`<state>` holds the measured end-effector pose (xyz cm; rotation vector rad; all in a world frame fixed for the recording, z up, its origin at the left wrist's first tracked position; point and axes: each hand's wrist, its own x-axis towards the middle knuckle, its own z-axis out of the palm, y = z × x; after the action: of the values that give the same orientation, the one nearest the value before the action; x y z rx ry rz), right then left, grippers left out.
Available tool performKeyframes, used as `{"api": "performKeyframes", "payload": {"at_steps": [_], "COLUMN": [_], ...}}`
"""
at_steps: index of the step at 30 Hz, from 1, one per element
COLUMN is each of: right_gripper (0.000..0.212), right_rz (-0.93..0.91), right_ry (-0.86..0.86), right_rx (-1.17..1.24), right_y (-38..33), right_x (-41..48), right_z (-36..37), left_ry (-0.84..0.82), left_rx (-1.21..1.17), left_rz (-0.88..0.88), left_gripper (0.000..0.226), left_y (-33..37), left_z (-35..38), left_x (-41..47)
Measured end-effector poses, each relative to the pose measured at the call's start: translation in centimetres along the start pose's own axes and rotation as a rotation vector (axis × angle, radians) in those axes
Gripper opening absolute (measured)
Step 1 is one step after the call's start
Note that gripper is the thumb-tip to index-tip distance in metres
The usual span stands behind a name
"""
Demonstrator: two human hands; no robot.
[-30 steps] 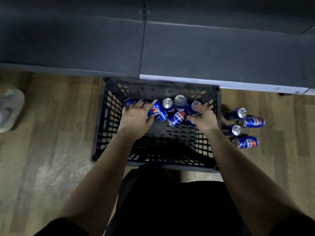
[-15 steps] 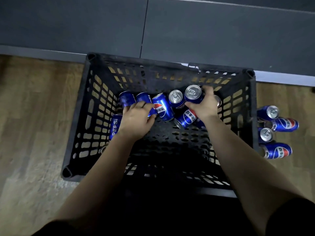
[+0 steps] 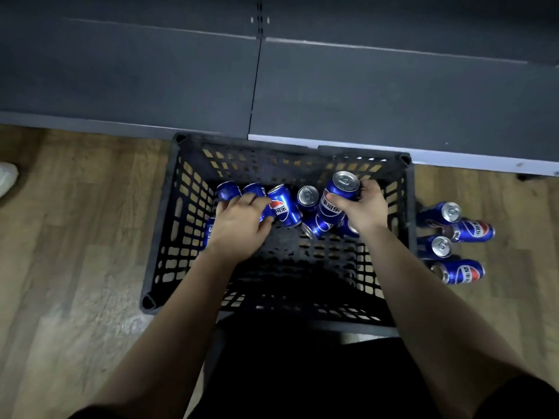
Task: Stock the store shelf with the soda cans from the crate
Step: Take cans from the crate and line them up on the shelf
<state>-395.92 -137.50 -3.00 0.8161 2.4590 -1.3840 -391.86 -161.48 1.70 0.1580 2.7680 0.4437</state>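
Inside the black latticed plastic crate [image 3: 272, 148], the right hand [image 3: 364, 208] grips 1 glossy blue can [image 3: 334, 201]. The left hand [image 3: 239, 226] curls round a second can [image 3: 267, 213].

A crate [image 3: 169, 225] sits on the floor [image 3: 75, 237], its far side against the base of a store shelf [image 3: 393, 95]. Inside, soda cans [image 3: 284, 205] lie heaped along the far wall. At the heap's left, the left hand [image 3: 239, 225] curls over a lying can [image 3: 257, 190]. At its right, the right hand [image 3: 363, 207] grips a raised can [image 3: 337, 198] above the others. Four more cans [image 3: 438, 246] are on the floor just right of the crate. A shoe [image 3: 6, 179] is at the far left edge.
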Motion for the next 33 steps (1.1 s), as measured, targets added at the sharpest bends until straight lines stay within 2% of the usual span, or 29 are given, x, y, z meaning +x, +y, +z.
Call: {"api": "performKeyframes", "payload": {"at_steps": [3, 9, 12, 15, 19, 23, 25, 28, 31, 33], "right_gripper": [0.057, 0.051, 0.054, 0.055, 0.07, 0.044, 0.035, 0.034, 0.032, 0.023], "right_rz": [0.0, 0.004, 0.012, 0.015, 0.005, -0.023, -0.046, -0.091, -0.14, -0.162], "right_ry": [0.004, -0.056, -0.105, -0.144, -0.182, -0.213, -0.229, -0.241, -0.228, -0.21], "right_rx": [0.056, 0.196, 0.24, 0.25, 0.308, 0.4, 0.453, 0.479, 0.51, 0.545], "right_y": [-4.2, -15.9, -21.6, -26.7, -32.2, -36.9, -39.1, -41.9, -44.4, -45.7], "right_x": [-3.6, -12.4, -16.8, -20.6, -24.6, -27.5, -28.7, -29.5, -30.1, -30.2], "right_z": [-3.2, -11.2, -15.3, -19.1, -23.5, -26.8, -28.4, -30.1, -31.7, -32.5], "left_ry": [-0.015, 0.006, 0.013, 0.018, 0.046, 0.095, 0.103, 0.119, 0.158, 0.174], "left_rx": [-0.002, -0.001, -0.003, 0.014, 0.023, 0.001, -0.008, -0.007, 0.02, 0.022], "left_rz": [0.011, 0.048, 0.089, 0.098, 0.113, 0.119, 0.134, 0.192, 0.26, 0.289], "left_gripper": [0.039, 0.039, 0.047, 0.045, 0.047, 0.052, 0.063, 0.082, 0.084, 0.09], "left_y": [2.2, 7.9, 10.6, 12.7, 14.8, 16.7, 17.8, 19.5, 21.0, 21.7], "left_z": [-4.8, -17.7, -24.5, -30.7, -38.0, -43.3, -45.4, -48.3, -51.0, -52.4], "left_x": [-2.7, -8.4, -10.9, -12.8, -14.7, -15.9, -16.2, -15.9, -15.4, -14.8]}}
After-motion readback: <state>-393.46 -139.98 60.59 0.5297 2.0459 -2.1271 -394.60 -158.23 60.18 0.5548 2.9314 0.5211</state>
